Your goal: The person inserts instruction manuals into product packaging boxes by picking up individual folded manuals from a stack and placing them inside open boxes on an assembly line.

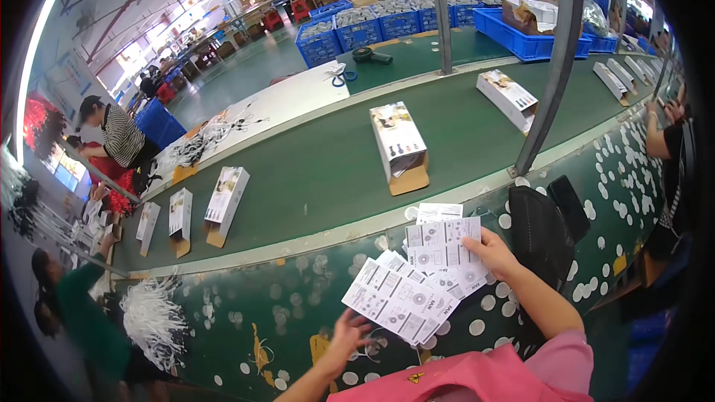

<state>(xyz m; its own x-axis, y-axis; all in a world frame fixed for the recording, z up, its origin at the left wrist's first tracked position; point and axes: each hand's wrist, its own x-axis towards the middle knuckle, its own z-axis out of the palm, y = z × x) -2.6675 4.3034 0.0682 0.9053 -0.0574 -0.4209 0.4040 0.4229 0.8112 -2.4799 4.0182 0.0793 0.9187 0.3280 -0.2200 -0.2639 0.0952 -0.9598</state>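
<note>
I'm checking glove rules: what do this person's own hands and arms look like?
Left hand and right hand are gloveless, the visible forearms bare. A short pink sleeve shows on the right; any left sleeve is out of view.

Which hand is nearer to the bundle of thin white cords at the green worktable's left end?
Left. The left hand is right of the bundle of thin white cords, fingers spread; the right hand is farther right, its thumb on a printed white paper sheet.
</note>
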